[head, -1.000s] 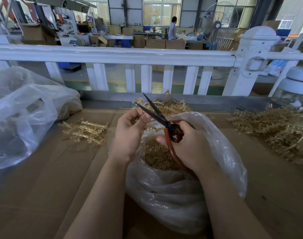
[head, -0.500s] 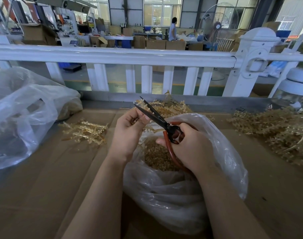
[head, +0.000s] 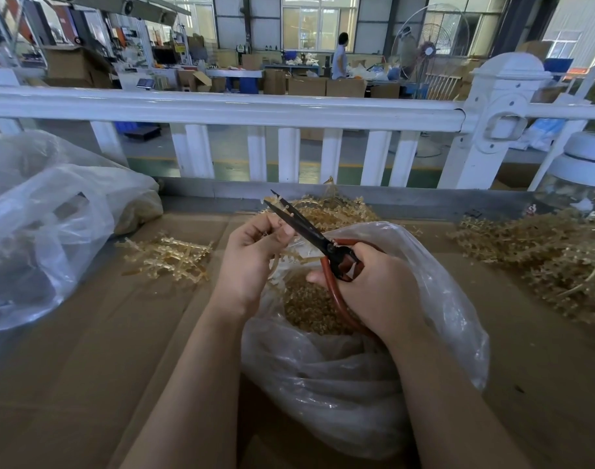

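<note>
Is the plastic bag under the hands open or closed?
Open. The plastic bag has its mouth spread wide, and the small amber pieces inside show directly through it.

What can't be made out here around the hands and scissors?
Head view:
Strip in the left hand: mostly hidden by its fingers.
Scissors handles: partly covered by the right hand.
Bits in the bag: too small to identify.
Jar: cut off by the right edge.
</note>
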Demonstrator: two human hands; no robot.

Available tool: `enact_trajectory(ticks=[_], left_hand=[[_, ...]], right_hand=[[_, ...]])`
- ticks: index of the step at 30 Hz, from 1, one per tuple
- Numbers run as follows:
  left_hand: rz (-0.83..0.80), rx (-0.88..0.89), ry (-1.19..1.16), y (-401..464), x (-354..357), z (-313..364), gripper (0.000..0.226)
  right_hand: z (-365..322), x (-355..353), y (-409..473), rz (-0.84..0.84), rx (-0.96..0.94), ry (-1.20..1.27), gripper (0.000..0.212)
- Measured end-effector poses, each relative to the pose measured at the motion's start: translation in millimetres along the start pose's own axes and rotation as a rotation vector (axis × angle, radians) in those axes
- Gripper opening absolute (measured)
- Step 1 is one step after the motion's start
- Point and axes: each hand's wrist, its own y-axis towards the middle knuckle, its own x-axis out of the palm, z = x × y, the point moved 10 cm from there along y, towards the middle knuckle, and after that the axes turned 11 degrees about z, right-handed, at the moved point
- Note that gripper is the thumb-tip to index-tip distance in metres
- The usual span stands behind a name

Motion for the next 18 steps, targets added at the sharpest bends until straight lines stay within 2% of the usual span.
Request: enact_trajectory(ticks=[6, 12, 18], left_hand=[[-0.042, 0.045, 0.055, -3, 6, 3, 0.017], [-0.086, 0.039, 0.059, -5, 13, 1, 0.007], [-0.089, 0.001, 0.048, -6, 12, -3, 0.009]], right_hand=[[-3, -2, 1, 0.006, -0.028, -0.042, 0.077], [1, 0, 0, 0.0, 0.01, -0.007, 0.079], [3, 0, 0, -0.008, 0.015, -0.016, 0.078]])
